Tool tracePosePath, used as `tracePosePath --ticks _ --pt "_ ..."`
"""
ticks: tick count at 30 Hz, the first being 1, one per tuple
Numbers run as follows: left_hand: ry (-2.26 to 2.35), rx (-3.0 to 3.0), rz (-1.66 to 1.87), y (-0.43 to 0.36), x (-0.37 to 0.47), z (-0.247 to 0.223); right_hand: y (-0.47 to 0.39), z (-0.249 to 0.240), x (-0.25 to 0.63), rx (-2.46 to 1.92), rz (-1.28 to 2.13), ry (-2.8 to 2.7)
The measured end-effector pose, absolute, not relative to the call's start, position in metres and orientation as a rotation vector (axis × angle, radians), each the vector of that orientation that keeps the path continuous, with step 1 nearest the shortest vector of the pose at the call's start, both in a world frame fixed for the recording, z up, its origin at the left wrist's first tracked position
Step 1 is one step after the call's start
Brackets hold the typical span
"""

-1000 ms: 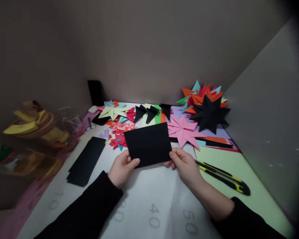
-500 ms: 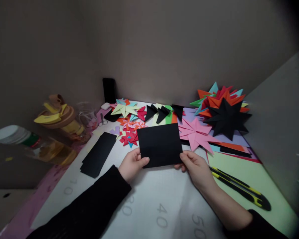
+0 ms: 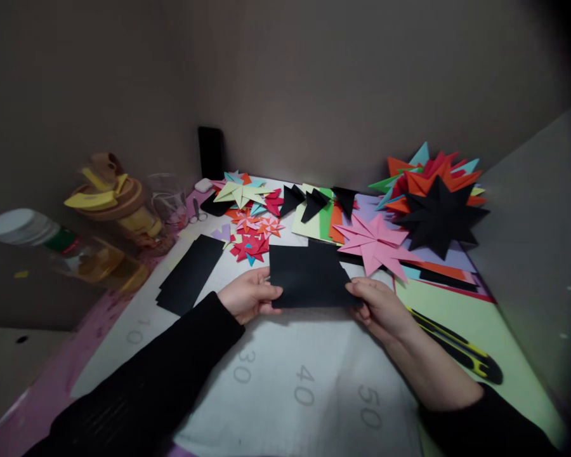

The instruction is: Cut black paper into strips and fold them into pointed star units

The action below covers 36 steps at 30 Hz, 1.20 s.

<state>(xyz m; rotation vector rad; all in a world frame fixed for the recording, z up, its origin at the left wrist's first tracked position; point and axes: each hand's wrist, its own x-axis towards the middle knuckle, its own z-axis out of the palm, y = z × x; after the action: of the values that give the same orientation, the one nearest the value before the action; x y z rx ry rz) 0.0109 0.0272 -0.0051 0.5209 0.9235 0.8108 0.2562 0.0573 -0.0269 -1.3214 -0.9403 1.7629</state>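
Black paper (image 3: 311,276) is held low over the white mat between both hands, with its outline now stepped as if sheets or layers are offset. My left hand (image 3: 252,295) pinches its lower left corner, thumb on top. At the lower right corner, my right hand (image 3: 378,304) grips it between thumb and fingers. A stack of black paper strips (image 3: 190,273) lies left of my left hand. Behind the held paper are folded black pieces (image 3: 314,204) and a pink paper star (image 3: 375,242).
A yellow-black cutter (image 3: 461,349) lies on pale green paper at the right. A black star (image 3: 440,218) leans on colourful stars at the back right. At the left are a bottle (image 3: 90,260), a yellow-lidded cup (image 3: 118,203) and a phone (image 3: 210,153).
The black paper has tilted flatter, and its right part has shifted out from the left part. My right hand has moved slightly right. The whole view has shifted a little.
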Motion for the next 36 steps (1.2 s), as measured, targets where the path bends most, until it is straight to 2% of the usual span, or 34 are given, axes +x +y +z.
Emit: tracePosePath --ticks 4,11,15,24,29,36 --pt "0.938 0.596 0.824 0.026 0.01 -0.008 0.056 -0.031 0.257 -1.387 1.683 -1.059" --pt "1.061 0.991 1.081 0.027 0.009 -0.014 0.047 -0.031 0.257 -1.391 1.065 -1.705" --pt "1.024 1.003 1.116 0.028 0.013 -0.016 0.045 -0.028 0.256 -1.342 0.914 -1.849" --pt "1.133 1.068 1.149 0.027 0.013 -0.023 0.046 -0.025 0.257 -1.285 0.891 -1.851" --pt "1.245 1.132 1.148 0.026 0.014 -0.025 0.051 -0.026 0.257 -1.269 1.048 -1.746" --pt "1.158 1.116 1.035 0.025 0.017 -0.018 0.057 -0.026 0.255 -1.241 1.248 -1.503"
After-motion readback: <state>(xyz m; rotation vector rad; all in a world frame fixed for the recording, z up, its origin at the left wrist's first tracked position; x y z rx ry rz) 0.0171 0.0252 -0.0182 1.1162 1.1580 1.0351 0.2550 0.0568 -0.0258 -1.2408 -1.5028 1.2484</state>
